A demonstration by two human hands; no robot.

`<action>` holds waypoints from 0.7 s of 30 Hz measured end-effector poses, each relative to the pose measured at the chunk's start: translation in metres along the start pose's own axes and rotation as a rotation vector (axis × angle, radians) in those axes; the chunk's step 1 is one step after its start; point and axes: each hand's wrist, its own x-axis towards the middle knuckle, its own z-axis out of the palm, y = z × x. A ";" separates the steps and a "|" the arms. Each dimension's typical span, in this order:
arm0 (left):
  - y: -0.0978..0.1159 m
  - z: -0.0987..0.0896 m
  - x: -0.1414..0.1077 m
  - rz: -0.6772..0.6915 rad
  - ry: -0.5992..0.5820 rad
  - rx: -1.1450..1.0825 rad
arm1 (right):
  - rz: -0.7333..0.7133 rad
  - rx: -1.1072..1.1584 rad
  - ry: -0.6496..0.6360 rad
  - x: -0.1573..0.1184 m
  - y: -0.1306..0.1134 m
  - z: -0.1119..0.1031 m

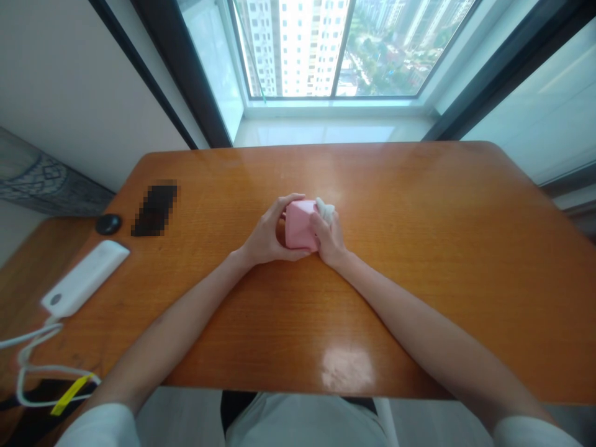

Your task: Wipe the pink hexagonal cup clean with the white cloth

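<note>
left hand (265, 231), right hand (329, 239) pressed around pink box (298, 225) | white tuft (325, 210) beside right thumb

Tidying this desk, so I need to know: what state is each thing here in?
Left hand: curled around the pink block
Right hand: closed on the block's other side, touching the white scrap
Pink block: gripped between both hands
White scrap: poking out above the right hand
White power bank: lying flat, cable attached
Dark slab: lying flat, pixelated
</note>
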 end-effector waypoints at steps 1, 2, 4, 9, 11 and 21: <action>0.001 0.001 0.000 -0.044 -0.011 -0.062 | -0.054 -0.057 -0.029 -0.002 -0.003 -0.001; 0.003 0.001 0.001 -0.090 -0.026 -0.124 | -0.112 -0.128 -0.054 -0.003 -0.007 -0.001; 0.007 0.002 0.004 -0.174 -0.064 -0.234 | -0.225 -0.279 -0.083 -0.004 -0.014 -0.003; 0.013 0.002 0.009 -0.259 -0.124 -0.402 | -0.393 -0.480 -0.174 0.000 -0.018 -0.002; 0.013 0.003 0.008 -0.289 -0.110 -0.456 | -0.436 -0.525 -0.243 0.002 -0.018 -0.001; -0.004 0.016 -0.004 -0.244 -0.056 -0.404 | -0.187 -0.293 -0.027 -0.007 -0.010 0.009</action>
